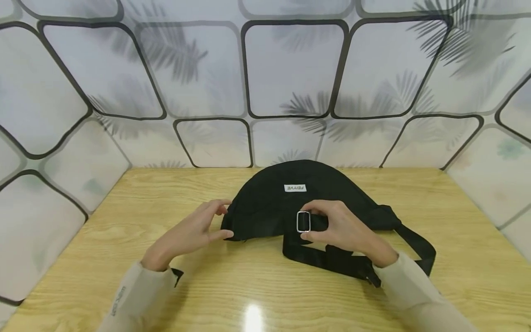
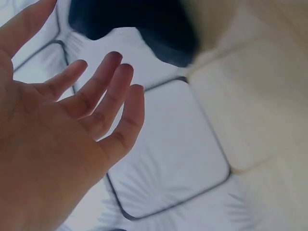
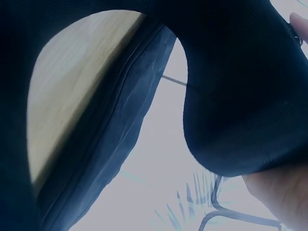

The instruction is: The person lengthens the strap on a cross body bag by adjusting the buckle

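A black waist bag [image 1: 265, 203] with a white label [image 1: 295, 188] lies on the wooden table, its curved side toward the wall. My right hand [image 1: 342, 226] pinches its strap at a square metal buckle [image 1: 303, 232], thumb below and fingers above. In the right wrist view the black strap [image 3: 240, 96] loops close to the camera and hides most of that hand. At the bag's left end is my left hand [image 1: 195, 228], thumb and fingers spread apart around the corner. The left wrist view shows its fingers [image 2: 103, 86] loosely bent, with the dark bag just beyond them.
The strap's slack [image 1: 327, 263] runs along the table in front of the bag and loops round on the right, with a dark clip [image 1: 372, 276] near my right sleeve. Patterned fabric walls [image 1: 290, 69] stand behind and at both sides of the wooden table [image 1: 215, 295].
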Demonstrator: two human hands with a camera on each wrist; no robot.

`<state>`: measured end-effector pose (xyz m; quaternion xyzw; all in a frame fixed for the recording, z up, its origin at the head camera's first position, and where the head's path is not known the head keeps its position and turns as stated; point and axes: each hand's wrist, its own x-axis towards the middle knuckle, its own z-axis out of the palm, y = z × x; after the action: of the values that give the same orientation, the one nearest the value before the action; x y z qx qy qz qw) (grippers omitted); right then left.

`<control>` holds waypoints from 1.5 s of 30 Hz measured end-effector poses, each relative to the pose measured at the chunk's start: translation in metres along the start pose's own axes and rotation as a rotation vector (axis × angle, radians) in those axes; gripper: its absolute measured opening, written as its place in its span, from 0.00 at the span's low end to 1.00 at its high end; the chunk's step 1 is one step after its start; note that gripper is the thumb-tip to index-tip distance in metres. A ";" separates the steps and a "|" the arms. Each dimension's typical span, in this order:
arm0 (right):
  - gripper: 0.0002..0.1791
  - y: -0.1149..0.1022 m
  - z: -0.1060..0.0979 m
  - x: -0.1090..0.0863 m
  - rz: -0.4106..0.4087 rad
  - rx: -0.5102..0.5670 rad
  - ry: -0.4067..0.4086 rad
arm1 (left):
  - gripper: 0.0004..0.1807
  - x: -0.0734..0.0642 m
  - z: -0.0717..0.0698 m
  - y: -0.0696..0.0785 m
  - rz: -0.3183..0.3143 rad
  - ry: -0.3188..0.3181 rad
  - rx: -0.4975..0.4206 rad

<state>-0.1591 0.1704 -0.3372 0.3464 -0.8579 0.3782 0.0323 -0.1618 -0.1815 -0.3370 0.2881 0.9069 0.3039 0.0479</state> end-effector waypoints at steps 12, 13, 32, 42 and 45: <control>0.22 -0.001 0.001 -0.003 0.007 -0.003 0.019 | 0.29 0.035 0.014 0.048 0.138 -0.010 0.005; 0.22 -0.001 0.001 -0.003 0.002 -0.002 0.022 | 0.29 0.038 0.016 0.051 0.148 -0.011 0.004; 0.27 0.002 0.004 -0.002 -0.030 0.035 0.059 | 0.29 0.078 0.051 0.077 0.197 -0.137 -0.130; 0.24 0.010 -0.011 -0.005 0.105 0.258 -0.141 | 0.24 0.077 0.052 0.076 0.228 -0.096 -0.135; 0.18 0.014 -0.015 -0.006 0.161 0.415 -0.176 | 0.24 0.077 0.051 0.076 0.239 -0.095 -0.137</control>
<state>-0.1662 0.1908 -0.3378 0.3076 -0.7861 0.5162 -0.1447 -0.1750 -0.0633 -0.3278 0.4043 0.8398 0.3546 0.0739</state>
